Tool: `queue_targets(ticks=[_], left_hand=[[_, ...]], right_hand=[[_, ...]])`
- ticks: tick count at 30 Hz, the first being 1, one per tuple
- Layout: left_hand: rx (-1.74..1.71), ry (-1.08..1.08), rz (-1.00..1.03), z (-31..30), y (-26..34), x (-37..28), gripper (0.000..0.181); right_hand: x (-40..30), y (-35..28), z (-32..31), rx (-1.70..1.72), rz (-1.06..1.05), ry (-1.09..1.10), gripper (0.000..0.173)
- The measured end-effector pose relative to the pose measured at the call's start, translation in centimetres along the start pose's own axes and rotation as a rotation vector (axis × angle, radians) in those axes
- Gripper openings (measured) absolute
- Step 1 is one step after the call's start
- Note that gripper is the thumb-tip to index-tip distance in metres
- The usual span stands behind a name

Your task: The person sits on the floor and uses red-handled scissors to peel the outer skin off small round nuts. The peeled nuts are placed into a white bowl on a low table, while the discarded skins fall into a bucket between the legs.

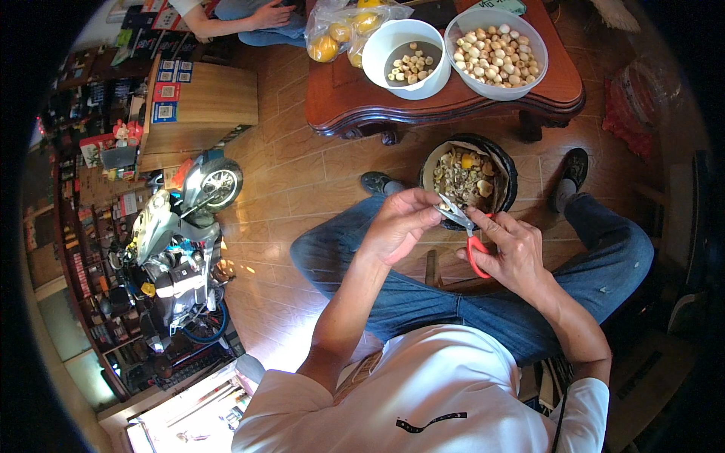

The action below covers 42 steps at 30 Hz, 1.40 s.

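My right hand (512, 249) grips red-handled scissors (470, 238), their blades parted and pointing up-left. My left hand (405, 223) pinches a small pale round piece (444, 206) between the blades; the fingers partly hide it, and its kind is hard to tell. Just beyond my hands, a dark round bin (511, 170) with a lining holds peelings and scraps. On the wooden table stand a white plastic tub (380, 42) with some pale peeled nuts or seeds, and a translucent plastic bowl (544, 59) heaped with round cream-and-brown ones.
A clear plastic bag of yellow-orange fruit (340, 31) lies on the carved wooden table (351, 107). Another person's arm (226, 25) shows at the upper left. A motorcycle (181, 243) and a wooden counter (201, 107) stand at left. A red bag (626, 122) is at right.
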<state>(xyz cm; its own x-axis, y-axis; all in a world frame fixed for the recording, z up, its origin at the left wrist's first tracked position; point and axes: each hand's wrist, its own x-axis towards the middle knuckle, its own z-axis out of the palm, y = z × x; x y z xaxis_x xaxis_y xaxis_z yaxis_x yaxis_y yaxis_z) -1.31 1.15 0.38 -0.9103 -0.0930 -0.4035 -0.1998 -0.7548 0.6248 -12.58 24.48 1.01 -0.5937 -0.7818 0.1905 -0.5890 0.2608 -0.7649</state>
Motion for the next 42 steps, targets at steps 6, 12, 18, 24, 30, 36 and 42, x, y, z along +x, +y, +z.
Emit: queue_targets(ticks=[6,12,18,24,30,36,42], left_hand=[[-0.137,0.044,-0.012,0.4,-0.8,0.0,0.023],[-0.165,0.125,-0.034,0.6,-1.1,0.2,0.020],[-0.196,-0.003,-0.010,1.0,-1.0,0.8,0.019],[-0.178,0.153,-0.034,1.9,-1.0,0.4,0.020],[-0.227,0.101,0.014,1.2,-1.7,0.2,0.019],[-0.223,0.262,0.100,2.5,-2.9,-0.5,0.020],[-0.242,0.265,0.113,3.0,-3.2,-0.5,0.021]], right_hand=[[0.1,-0.6,-0.2,-0.013,0.064,0.003,0.067],[0.2,-0.4,-0.5,-0.082,0.048,-0.006,0.060],[0.0,0.3,-0.4,-0.022,0.052,0.013,0.060],[0.0,0.2,-0.1,0.098,0.163,0.030,0.064],[0.5,-0.1,-0.2,-0.041,0.063,0.059,0.066],[0.5,-0.4,0.0,-0.038,0.056,0.050,0.069],[0.3,-0.4,-0.1,-0.065,0.038,0.035,0.062]])
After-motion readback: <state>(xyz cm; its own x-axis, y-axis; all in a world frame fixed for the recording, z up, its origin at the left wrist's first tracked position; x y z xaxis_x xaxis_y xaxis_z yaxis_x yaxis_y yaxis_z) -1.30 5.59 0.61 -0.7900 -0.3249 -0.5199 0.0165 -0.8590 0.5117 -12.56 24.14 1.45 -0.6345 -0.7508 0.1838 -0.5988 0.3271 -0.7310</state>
